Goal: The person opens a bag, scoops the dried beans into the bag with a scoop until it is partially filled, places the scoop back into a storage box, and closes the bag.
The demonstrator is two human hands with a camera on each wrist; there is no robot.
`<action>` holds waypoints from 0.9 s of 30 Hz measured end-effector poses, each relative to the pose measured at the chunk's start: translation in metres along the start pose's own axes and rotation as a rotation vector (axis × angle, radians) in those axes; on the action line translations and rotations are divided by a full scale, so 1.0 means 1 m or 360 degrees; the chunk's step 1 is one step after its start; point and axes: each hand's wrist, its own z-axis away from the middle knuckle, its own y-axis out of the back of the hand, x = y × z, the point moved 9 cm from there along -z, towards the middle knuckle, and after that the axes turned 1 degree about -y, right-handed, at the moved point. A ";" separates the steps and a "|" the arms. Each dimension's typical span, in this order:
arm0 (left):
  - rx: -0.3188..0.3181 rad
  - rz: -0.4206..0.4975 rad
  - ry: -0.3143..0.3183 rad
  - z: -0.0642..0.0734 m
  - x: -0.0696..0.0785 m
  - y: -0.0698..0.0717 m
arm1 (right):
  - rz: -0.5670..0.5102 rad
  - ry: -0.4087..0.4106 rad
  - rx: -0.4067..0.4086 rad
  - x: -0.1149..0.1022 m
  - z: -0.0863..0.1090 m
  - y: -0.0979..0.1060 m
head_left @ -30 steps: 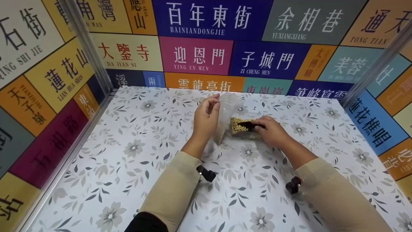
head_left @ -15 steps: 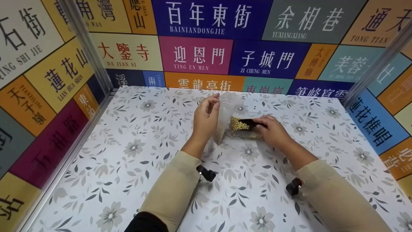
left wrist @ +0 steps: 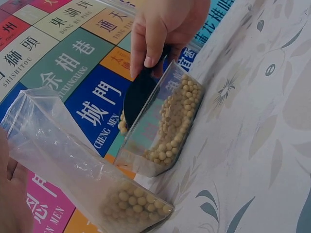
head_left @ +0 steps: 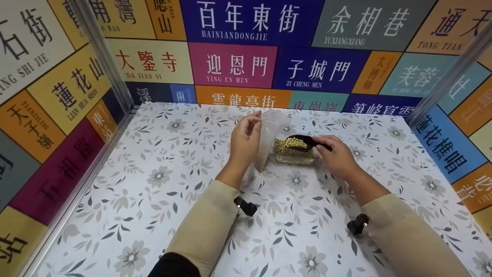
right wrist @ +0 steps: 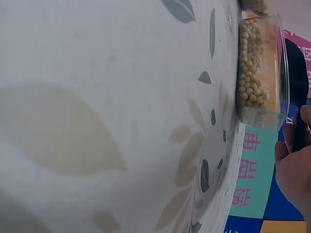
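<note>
The largest thing I see is the wall (head_left: pixel 251 23), covered with coloured street-name panels. In front of it is the table (head_left: pixel 153 215), with a white cloth of grey flowers. On it I see my left hand (head_left: pixel 246 141), fingers curled and gripping the side of the clear plastic bag (head_left: pixel 269 132) near its top. My right hand (head_left: pixel 339 157) pinches the black scoop by its handle. The bag is upright, just beside the clear container (head_left: pixel 296 161), which sits on the cloth. Above the container's rim I find the scoop (head_left: pixel 309 143), carrying pale yellow beans (head_left: pixel 295 142). More beans lie in the container, and others at the bag's bottom.
</note>
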 end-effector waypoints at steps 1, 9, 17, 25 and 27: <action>-0.0001 -0.0006 -0.0001 0.000 0.000 0.000 | -0.0026 -0.0013 0.0008 0.001 0.001 0.002; 0.0004 -0.0038 0.0004 0.000 0.001 0.001 | -0.0187 -0.0089 0.0037 0.004 0.004 0.010; 0.0026 -0.0039 0.0026 0.000 0.000 0.001 | -0.0139 -0.0114 0.0065 -0.009 0.001 0.027; 0.0023 -0.0014 0.0033 0.000 -0.001 0.001 | -0.0032 -0.0070 0.0080 -0.040 -0.008 0.055; 0.0026 -0.0007 0.0038 0.000 -0.001 0.001 | -0.0016 -0.0059 0.0083 -0.052 -0.010 0.060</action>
